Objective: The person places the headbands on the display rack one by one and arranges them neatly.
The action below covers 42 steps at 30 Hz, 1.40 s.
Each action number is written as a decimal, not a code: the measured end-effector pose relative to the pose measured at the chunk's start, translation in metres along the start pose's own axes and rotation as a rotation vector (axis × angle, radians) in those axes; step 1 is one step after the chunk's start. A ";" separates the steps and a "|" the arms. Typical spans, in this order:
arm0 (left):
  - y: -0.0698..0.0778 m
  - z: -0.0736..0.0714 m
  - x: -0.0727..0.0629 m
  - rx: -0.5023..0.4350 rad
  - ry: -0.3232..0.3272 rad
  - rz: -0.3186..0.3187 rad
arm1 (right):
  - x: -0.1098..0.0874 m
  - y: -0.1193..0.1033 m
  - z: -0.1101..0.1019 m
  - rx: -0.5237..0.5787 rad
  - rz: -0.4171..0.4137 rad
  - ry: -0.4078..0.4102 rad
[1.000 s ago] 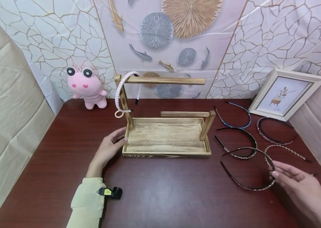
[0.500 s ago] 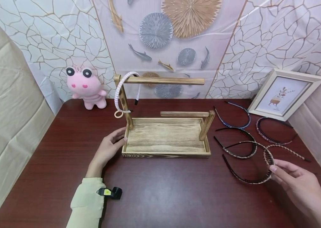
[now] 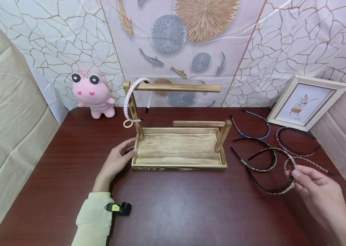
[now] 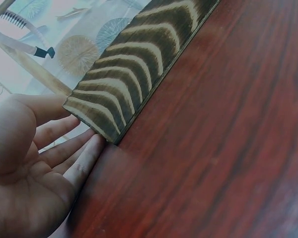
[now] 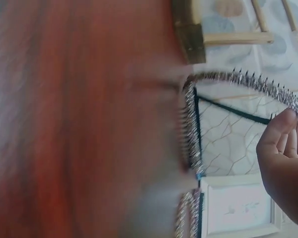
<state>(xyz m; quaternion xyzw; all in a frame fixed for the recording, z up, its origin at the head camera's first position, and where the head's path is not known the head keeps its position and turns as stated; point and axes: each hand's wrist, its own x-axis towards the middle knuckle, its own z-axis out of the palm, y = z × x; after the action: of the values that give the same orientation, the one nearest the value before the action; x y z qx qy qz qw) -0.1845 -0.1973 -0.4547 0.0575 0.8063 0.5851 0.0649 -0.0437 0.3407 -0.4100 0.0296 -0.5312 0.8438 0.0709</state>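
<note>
My right hand [image 3: 320,191] pinches a beaded, toothed headband [image 3: 278,192] between thumb and fingers, tilted above the table at the right. Its ends point left, over a dark headband [image 3: 260,169] lying on the table. In the right wrist view, the held headband [image 5: 258,84] shows its teeth pointing up. My left hand [image 3: 116,164] grips the left end of a wooden rack [image 3: 179,167], thumb over the rim and fingers against the outside. A white wrapped headband [image 3: 127,100] hangs from the rack's upper bar [image 3: 179,87], by the left post.
Right of the rack lie a blue headband [image 3: 257,137], a purplish one [image 3: 296,153] and a braided beige one [image 3: 311,162]. A picture frame [image 3: 308,100] leans at the back right. Back left sits a pink plush toy [image 3: 94,95]. The rack's shorter lower bar [image 3: 199,123] points left.
My right hand has raised the held headband slightly and turned it, so its loop looks narrower. The left hand and the rack have stayed in place.
</note>
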 end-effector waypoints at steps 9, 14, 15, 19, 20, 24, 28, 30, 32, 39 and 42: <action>-0.001 0.000 0.000 -0.003 0.002 0.002 | 0.010 -0.009 0.010 0.166 -0.026 -0.167; 0.000 0.001 0.001 -0.007 0.004 -0.002 | 0.017 -0.016 0.015 0.219 0.015 -0.265; 0.000 0.001 0.001 -0.009 0.004 -0.002 | 0.019 -0.017 0.016 0.233 0.022 -0.284; -0.001 0.001 0.000 -0.009 0.004 0.000 | 0.024 -0.018 0.018 0.308 0.048 -0.319; -0.001 0.001 0.000 -0.007 0.004 -0.001 | 0.025 -0.018 0.019 0.330 0.054 -0.322; -0.003 0.000 0.001 0.004 0.006 -0.005 | 0.030 -0.018 0.025 0.387 0.049 -0.327; -0.004 -0.001 0.003 0.011 0.013 -0.006 | 0.035 -0.017 0.034 0.381 0.018 -0.300; -0.004 -0.001 0.003 0.003 0.011 0.004 | 0.037 -0.017 0.039 0.385 0.007 -0.288; -0.004 -0.001 0.003 -0.006 0.008 0.015 | 0.039 -0.017 0.044 0.402 0.002 -0.288; -0.003 -0.001 0.002 -0.028 0.002 0.031 | 0.049 -0.017 0.056 0.447 -0.015 -0.216; -0.004 0.000 0.003 -0.032 0.000 0.030 | 0.056 -0.019 0.058 0.480 -0.011 -0.154</action>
<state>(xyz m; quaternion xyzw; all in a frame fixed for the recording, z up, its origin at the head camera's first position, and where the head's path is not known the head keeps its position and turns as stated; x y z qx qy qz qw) -0.1871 -0.1982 -0.4584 0.0683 0.7959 0.5989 0.0570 -0.0975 0.3012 -0.3609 0.1125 -0.3191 0.9407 0.0256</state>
